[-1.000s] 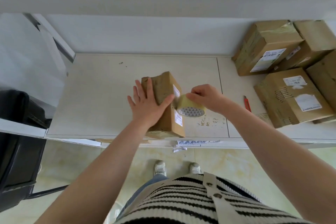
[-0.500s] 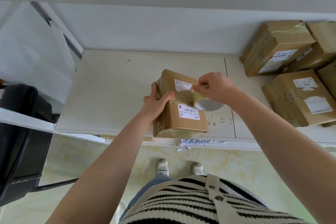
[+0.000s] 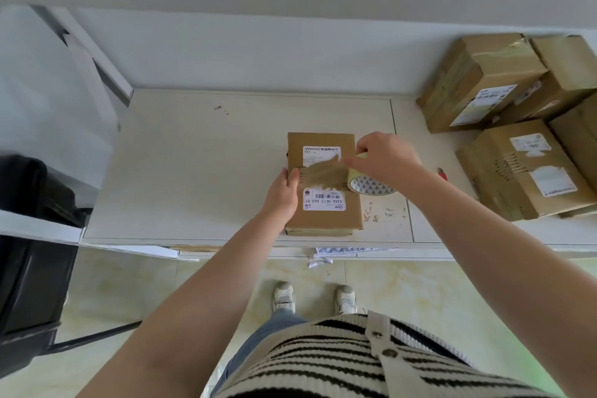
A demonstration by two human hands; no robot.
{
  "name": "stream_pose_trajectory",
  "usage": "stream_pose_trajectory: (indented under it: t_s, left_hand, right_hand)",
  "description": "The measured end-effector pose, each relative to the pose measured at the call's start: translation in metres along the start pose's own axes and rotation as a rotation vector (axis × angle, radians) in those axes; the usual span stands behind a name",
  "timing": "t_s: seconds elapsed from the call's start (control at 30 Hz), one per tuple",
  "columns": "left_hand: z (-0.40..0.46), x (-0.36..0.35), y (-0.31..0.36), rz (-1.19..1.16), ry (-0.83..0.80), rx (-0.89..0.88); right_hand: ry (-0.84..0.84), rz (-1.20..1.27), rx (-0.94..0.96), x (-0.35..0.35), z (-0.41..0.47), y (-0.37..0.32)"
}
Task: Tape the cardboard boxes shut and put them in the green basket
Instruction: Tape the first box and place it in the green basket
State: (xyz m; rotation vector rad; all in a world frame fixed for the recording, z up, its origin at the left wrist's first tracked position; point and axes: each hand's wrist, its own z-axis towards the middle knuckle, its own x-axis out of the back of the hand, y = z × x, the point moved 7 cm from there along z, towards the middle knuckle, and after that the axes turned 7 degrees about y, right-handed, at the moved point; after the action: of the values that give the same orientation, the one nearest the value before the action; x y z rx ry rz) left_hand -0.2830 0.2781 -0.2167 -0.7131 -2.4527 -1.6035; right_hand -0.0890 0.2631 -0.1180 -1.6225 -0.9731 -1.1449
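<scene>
Near table (image 3: 193, 171) front edge: my left hand (image 3: 284, 192) grips cardboard box (image 3: 323, 220) left side; right hand (image 3: 386, 158) grips tape roll (image 3: 371, 187) touching box.

We see a brown cardboard box (image 3: 323, 223) with 2 white labels (image 3: 322, 153), a yellowish tape roll (image 3: 371, 186) whose white core bears grey triangles, a red tool (image 3: 442, 173), and a black-and-cream striped sweater (image 3: 323, 365).

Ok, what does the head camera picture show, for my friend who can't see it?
A person's right hand holds a tape roll at the right edge of a labelled cardboard box on a white table, a brown tape strip stretched across its top; the left hand holds the box's left edge. More boxes sit stacked at the right.
</scene>
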Motion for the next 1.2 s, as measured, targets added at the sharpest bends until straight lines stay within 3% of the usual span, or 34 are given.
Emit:
stream_pose_trajectory:
  t_s: [0.17,0.3,0.5,0.67,0.8,0.93,1.2]
  left_hand:
    - [0.002,0.006,0.0,0.127,0.16,-0.107]
    - [-0.001,0.004,0.002,0.167,0.2,-0.142]
    - [-0.004,0.007,0.008,0.248,0.201,-0.177]
    - [-0.014,0.002,0.043,0.856,0.37,-0.401]
    - [-0.021,-0.041,0.069,0.875,0.219,-0.578]
    - [-0.012,-0.06,0.053,1.097,0.126,-0.482]
    - [-0.007,-0.059,0.049,0.963,0.095,-0.168]
  right_hand:
    - [-0.094,0.096,-0.024,0.006,0.004,0.028]
    - [-0.101,0.032,-0.093,-0.001,-0.003,0.068]
    - [-0.148,0.207,-0.181,-0.045,-0.001,0.082]
    - [-0.158,0.28,-0.193,-0.066,0.004,0.081]
    - [-0.15,0.291,-0.206,-0.075,0.007,0.081]
    - [-0.147,0.284,-0.228,-0.077,0.005,0.086]
    - [-0.138,0.279,-0.202,-0.069,-0.002,0.082]
